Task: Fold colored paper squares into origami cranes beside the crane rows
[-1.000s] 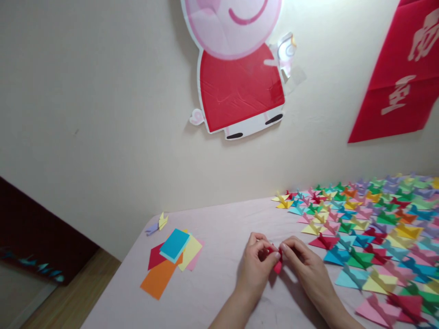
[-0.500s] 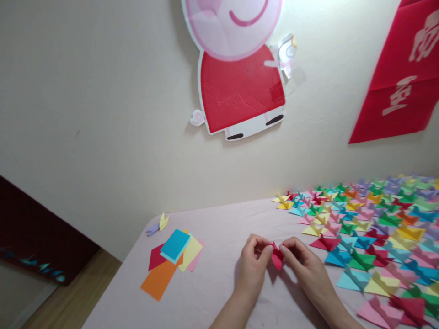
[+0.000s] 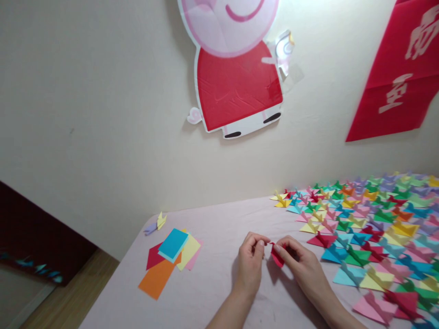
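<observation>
A small folded red paper crane (image 3: 277, 257) is held just above the table, its thin tip pointing up and left. My right hand (image 3: 302, 262) pinches it between thumb and fingers from the right. On the left, my left hand (image 3: 250, 262) is half curled, its index fingertip close by the crane's thin tip and its thumb drawn back. Whether that fingertip touches the paper I cannot tell. Rows of finished paper cranes (image 3: 358, 257) in many colours cover the right side of the table, close beside my right hand.
Loose paper sheets, with a blue sheet (image 3: 173, 244) on top and an orange sheet (image 3: 159, 278) in front, lie on the cloth-covered table (image 3: 212, 292). Small yellow (image 3: 161, 221) and purple (image 3: 150, 228) folded papers rest at its back left corner. Behind stands a wall with a cartoon cutout (image 3: 240, 89).
My left thumb and fingers have come off the red crane and drawn slightly left. My right hand keeps its pinch and has shifted over the crane's upper edge. The view has moved a little.
</observation>
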The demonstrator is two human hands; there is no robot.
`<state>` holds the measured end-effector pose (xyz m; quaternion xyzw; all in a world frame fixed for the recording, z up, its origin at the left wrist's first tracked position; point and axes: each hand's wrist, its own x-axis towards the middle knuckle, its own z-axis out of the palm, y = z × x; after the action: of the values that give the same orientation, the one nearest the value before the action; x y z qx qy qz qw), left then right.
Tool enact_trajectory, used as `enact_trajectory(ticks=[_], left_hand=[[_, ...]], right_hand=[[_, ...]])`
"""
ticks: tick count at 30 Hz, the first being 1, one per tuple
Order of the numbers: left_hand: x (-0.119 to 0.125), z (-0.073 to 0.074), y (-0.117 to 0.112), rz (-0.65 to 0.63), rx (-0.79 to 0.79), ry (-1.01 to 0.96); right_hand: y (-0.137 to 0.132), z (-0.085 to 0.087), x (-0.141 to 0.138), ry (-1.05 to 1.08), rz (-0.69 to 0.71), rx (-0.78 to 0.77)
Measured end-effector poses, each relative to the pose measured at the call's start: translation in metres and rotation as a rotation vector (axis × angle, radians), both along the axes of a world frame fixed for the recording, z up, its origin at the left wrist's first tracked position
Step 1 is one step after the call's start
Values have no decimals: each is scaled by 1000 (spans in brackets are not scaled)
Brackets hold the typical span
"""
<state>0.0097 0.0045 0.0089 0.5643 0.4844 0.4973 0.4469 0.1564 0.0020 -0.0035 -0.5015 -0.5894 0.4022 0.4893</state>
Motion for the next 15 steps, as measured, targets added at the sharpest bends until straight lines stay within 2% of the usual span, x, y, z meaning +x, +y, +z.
enact_trajectory(ticks=[7, 11, 15], left_hand=[[4, 0, -2, 6, 23, 49], [3, 1, -1, 28, 62, 10], [1, -1, 0, 32, 100, -1]], right_hand=[[2, -2, 1, -36, 11, 58], [4, -4, -1, -89, -48, 137], [3, -3, -1, -88, -74, 152]])
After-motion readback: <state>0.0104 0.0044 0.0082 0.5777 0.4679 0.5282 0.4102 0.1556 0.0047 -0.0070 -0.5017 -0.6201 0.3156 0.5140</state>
